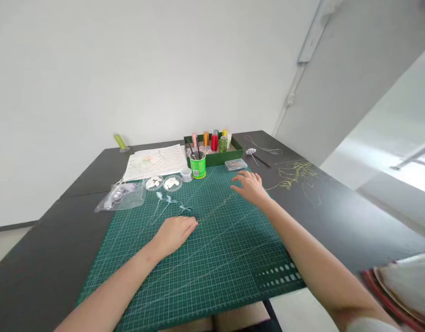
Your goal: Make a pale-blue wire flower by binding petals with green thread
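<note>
My left hand (174, 233) rests palm down on the green cutting mat (212, 258), fingertips pinching or pressing a thin pale thread (215, 208) that runs across the mat toward my right hand (250, 186). My right hand hovers low over the mat's far right part, fingers spread, near a small clear plastic box (235, 164). Small pale wire leaf shapes (166, 199) lie on the mat just beyond my left hand. Whether the left fingers actually grip the thread is too fine to see.
A green cup with tools (197, 167), a green tray of thread spools (215, 145), two small dishes (162, 183), a plastic bag (121, 196), a printed sheet (155, 161) and loose yellow-green thread (297, 175) lie on the dark table (43, 258).
</note>
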The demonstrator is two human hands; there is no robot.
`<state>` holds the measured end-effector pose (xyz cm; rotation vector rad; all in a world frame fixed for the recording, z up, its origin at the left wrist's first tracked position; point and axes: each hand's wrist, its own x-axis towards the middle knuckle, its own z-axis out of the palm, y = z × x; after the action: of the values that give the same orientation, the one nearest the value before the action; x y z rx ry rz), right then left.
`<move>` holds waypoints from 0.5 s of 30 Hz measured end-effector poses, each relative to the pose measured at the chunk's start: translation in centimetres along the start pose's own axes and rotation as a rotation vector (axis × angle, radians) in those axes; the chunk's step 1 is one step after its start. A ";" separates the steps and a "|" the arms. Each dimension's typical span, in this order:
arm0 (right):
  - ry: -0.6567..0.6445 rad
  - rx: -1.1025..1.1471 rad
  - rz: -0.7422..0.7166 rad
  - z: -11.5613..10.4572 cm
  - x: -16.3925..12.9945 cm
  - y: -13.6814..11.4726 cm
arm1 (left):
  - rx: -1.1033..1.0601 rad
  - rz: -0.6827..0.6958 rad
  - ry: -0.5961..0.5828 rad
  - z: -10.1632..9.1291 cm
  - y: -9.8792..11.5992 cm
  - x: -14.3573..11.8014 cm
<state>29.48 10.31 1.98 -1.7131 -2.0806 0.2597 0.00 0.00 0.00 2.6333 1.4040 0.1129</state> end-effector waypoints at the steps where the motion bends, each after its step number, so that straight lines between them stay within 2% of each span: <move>1: 0.026 0.051 -0.083 0.9 -0.6 -1.3 | 0.003 0.004 0.004 -0.1 0.1 0.0; 3: -0.054 0.252 -0.290 2.5 -1.9 -3.7 | 0.015 0.014 0.019 -0.1 0.4 0.0; 5: -0.274 0.462 -0.473 3.6 -3.3 -5.7 | 0.042 0.032 0.042 -0.2 0.5 0.0; 6: -0.364 0.521 -0.513 3.9 -3.9 -6.5 | 0.058 0.043 0.058 -0.2 0.6 0.0; 7: -0.438 0.546 -0.531 4.0 -4.5 -7.1 | 0.073 0.050 0.074 -0.2 0.7 0.0; 8: -0.454 0.536 -0.523 4.0 -4.9 -7.6 | 0.082 0.055 0.088 -0.2 0.7 0.0; 12: -0.448 0.344 -0.413 3.5 -5.5 -8.1 | 0.084 0.035 0.111 -0.1 0.9 0.0; 15: -0.459 0.354 -0.345 3.4 -5.1 -7.7 | 0.099 0.024 0.110 -0.1 1.1 0.1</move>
<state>21.88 4.09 1.02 -1.1370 -2.4172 0.9193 0.91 -0.49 0.32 2.7632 1.4477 0.1988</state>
